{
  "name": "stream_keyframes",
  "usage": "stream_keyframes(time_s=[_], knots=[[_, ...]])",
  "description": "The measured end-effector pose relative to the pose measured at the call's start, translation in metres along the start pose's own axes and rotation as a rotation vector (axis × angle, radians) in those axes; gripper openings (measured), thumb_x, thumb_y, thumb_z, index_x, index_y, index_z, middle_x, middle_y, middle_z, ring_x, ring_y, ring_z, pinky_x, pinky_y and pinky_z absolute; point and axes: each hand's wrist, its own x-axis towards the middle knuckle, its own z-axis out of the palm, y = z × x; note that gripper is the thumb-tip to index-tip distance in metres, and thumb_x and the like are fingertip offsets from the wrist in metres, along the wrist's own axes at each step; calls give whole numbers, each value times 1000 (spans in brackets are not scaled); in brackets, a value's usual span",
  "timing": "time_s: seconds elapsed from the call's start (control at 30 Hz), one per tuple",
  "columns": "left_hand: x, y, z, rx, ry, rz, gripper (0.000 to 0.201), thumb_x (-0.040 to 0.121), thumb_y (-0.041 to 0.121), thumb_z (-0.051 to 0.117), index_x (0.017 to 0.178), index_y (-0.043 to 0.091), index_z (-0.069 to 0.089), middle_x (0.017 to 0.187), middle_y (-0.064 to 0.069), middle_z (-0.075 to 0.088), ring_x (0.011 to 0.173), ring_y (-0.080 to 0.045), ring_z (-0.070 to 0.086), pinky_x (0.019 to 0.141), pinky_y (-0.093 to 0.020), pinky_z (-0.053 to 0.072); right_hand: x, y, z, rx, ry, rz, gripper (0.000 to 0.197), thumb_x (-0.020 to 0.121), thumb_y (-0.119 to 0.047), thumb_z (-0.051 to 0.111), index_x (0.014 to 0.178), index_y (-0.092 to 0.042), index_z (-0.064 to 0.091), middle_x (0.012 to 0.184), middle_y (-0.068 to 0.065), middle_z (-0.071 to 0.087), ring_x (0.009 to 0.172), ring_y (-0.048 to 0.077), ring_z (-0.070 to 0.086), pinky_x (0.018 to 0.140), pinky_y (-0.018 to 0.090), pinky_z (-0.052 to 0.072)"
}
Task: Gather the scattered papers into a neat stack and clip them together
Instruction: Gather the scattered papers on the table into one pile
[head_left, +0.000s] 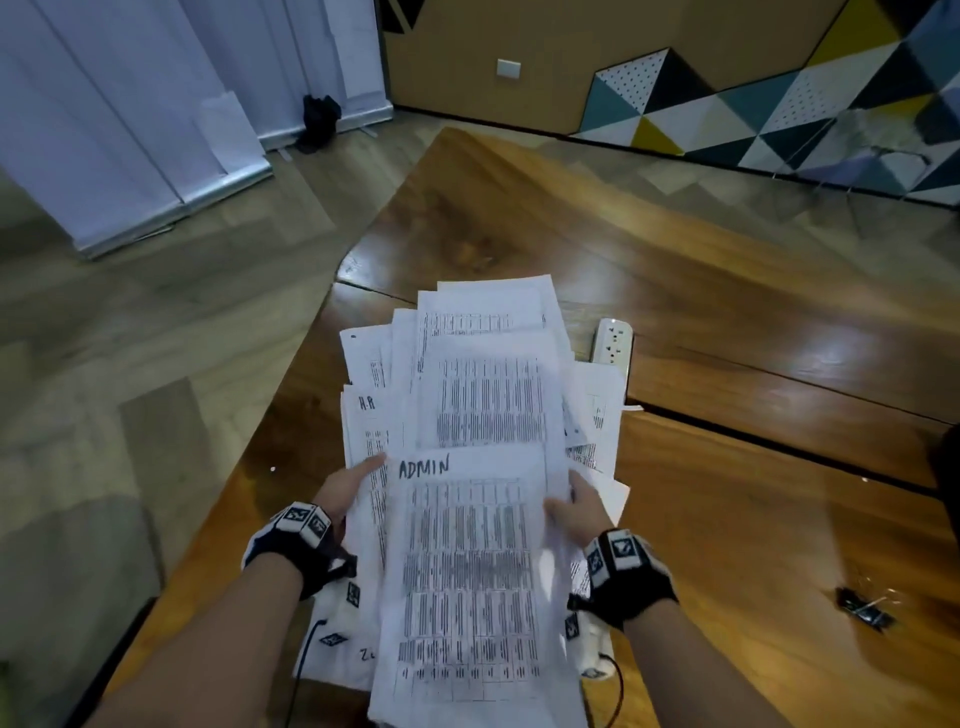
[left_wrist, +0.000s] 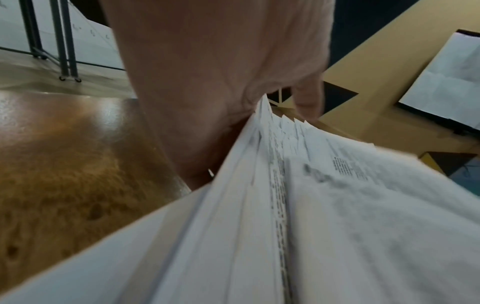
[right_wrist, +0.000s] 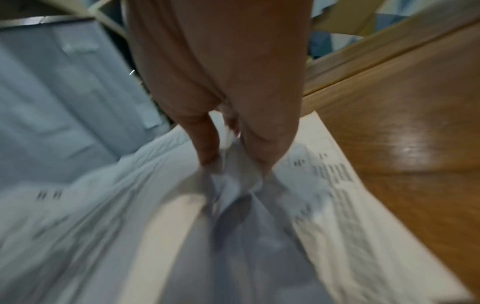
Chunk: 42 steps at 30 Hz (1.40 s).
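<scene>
White papers (head_left: 483, 519) sit gripped between left hand (head_left: 345, 491) and right hand (head_left: 574, 512), one per side

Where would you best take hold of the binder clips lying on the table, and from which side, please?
Judging from the head view, pinch one of the binder clips by its black body from above with the right hand. They lie flat on the table to that hand's right, with thin wire handles sticking out that would likely slip. Both hands hold the papers now, so the right must let go first.

papers (head_left: 478, 571) cut off below, binder clip (head_left: 865, 608) blurred
</scene>
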Motion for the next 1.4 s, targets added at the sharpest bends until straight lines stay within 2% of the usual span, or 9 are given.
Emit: stream_keyframes(time_s=[0.1, 0.23, 0.37, 0.47, 0.63, 0.77, 0.93, 1.17, 1.4], knots=[[-7, 2, 8, 264, 34, 89, 69, 69, 27, 81, 129, 6, 53, 128, -2, 56, 120, -28, 53, 105, -41, 39, -11, 7, 10, -80, -62, -6, 70, 83, -26, 67, 141, -11, 31, 129, 12, 56, 116, 31, 56, 100, 45, 45], [-4, 1, 13, 335, 86, 142, 61, 73, 22, 79, 127, 8, 55, 130, -13, 60, 118, -30, 56, 100, -38, 43, -16, 15, 14, -156, -143, 13, 121, 47, -55, 86, 144, -15, 26, 141, 7, 48, 125, 28, 51, 105, 46, 42], [-7, 2, 20, 250, 113, 159, 56, 80, 25, 72, 130, 6, 54, 132, -15, 58, 120, -32, 55, 91, -33, 41, -19, -1, 8, -209, 66, -25, 25, 83, -13, 68, 102, -3, 56, 94, 9, 63, 87, 23, 59, 77, 30, 48], [-7, 1, 21, 217, 104, 154, 56, 78, 25, 74, 128, 7, 55, 131, -14, 60, 118, -31, 57, 93, -34, 43, -16, -12, 10, -316, 172, -57, 31, 94, -24, 52, 67, -11, 46, 80, 13, 63, 84, 29, 61, 73, 33, 48], [-7, 0, 24, 281, 183, 221, 53, 73, 24, 79, 119, 3, 61, 122, -17, 65, 112, -31, 61, 93, -36, 48, -7, -21, -8, -349, 298, 91, 29, 91, -38, 53, 105, -12, 54, 111, 13, 56, 106, 32, 56, 91, 40, 46], [-6, 3, 27, 302, 275, 265, 46, 74, 23, 78, 110, -2, 64, 115, -22, 67, 107, -35, 64, 87, -37, 50, -12, -9, -37, -144, 445, 451, 60, 82, -5, 61, 134, -2, 31, 137, 23, 34, 120, 41, 43, 94, 42, 44], [4, 11, 33, 540, 250, 154, 45, 77, 26, 73, 109, -4, 62, 114, -20, 66, 104, -36, 63, 91, -39, 51, -12, 5, -33, 42, 272, 213, 17, 81, -9, 61, 98, -6, 64, 103, 19, 69, 91, 34, 65, 74, 37, 52], [4, 21, 8, 684, 125, -40, 61, 77, 24, 71, 127, -3, 50, 128, -18, 57, 116, -34, 56, 94, -37, 47, -3, 18, -52, 26, 439, 317, 23, 86, -6, 60, 108, 0, 67, 98, 20, 68, 87, 34, 65, 78, 38, 55], [-1, 14, 14, 423, 90, 29, 61, 73, 24, 78, 123, -2, 56, 124, -18, 62, 110, -33, 60, 96, -41, 48, 4, 7, -12, -143, 93, 188, 33, 76, -36, 70, 86, -5, 66, 86, 16, 67, 80, 32, 65, 68, 36, 50]])
